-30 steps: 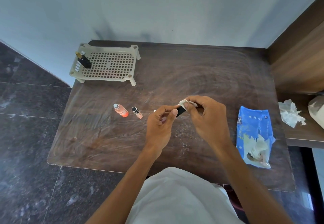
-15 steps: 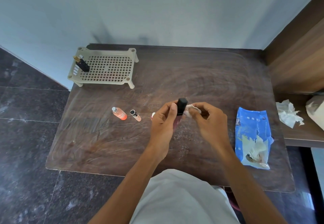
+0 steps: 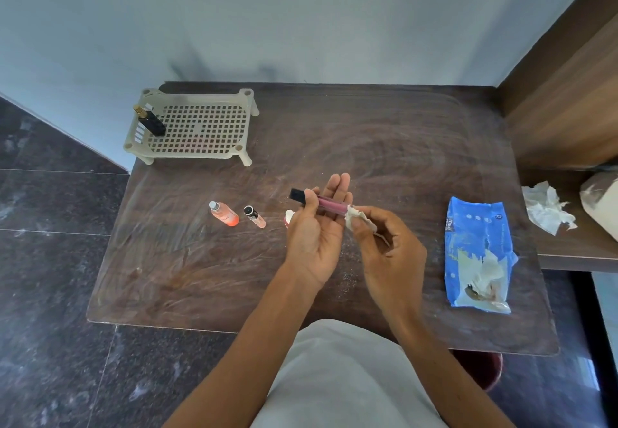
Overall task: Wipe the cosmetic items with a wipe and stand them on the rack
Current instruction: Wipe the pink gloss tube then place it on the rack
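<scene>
A small white-and-red item (image 3: 289, 217) lay mostly hidden behind the left hand (image 3: 314, 237), too covered to identify. At the right border a pale bag (image 3: 602, 203) was cut off. The print on the blue plastic wipe packet (image 3: 478, 253) was too small to read.

The left hand was palm up, fingers nearly straight, its thumb pinning a pink transparent tube with a black cap (image 3: 329, 205) across them above the middle of the dark brown wooden table (image 3: 368, 133). The right hand (image 3: 388, 247), fingers curled, pinched a crumpled white wipe (image 3: 356, 218) against the tube's uncapped end.

One black bottle with a gold top (image 3: 152, 121) stood at the left end of the beige plastic grid rack (image 3: 187, 155). Two items lay left of the hands: an orange bottle with a pale cap (image 3: 224, 214) and a small pink vial with a black cap (image 3: 255, 216). One crumpled white tissue (image 3: 546, 208) sat on the brown side shelf (image 3: 575, 247).

The rack sat at the table's far left corner, its grid open to the right of the bottle. A wide stretch of wood lay between rack and hands. The packet lay near the right edge, well apart from the hands.
</scene>
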`<state>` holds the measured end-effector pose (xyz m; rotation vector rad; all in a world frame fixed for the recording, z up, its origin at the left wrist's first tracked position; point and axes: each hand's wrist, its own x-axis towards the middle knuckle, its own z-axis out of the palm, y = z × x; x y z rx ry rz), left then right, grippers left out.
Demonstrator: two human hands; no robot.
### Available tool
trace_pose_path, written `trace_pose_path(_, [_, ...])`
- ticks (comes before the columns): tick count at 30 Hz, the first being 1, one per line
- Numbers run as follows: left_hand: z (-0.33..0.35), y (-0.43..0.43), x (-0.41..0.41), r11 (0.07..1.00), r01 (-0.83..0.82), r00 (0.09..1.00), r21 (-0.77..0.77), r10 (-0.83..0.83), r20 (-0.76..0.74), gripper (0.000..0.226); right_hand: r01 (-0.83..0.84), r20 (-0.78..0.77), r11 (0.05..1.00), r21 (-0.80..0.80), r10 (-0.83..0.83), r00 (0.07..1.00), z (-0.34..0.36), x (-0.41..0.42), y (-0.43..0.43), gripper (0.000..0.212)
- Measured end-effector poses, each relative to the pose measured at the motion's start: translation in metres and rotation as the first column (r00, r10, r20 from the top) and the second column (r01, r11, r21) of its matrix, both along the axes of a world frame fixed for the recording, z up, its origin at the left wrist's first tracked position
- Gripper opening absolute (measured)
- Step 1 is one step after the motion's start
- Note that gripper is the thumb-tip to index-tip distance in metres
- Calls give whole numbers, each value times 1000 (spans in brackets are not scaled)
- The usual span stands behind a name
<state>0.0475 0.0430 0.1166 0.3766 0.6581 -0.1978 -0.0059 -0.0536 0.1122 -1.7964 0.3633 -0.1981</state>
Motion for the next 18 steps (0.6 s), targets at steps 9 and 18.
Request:
trace_pose_path(9, [5,-8,-7,996,33,999,82,-32,-16,39,25,75,997,-78,-19,997,6,6,-3,11])
trace_pose_path(18, [12,-17,-5,965,-54,998,256,45,41,21,18,69,996,-92,-12,998,10,10,-3,9])
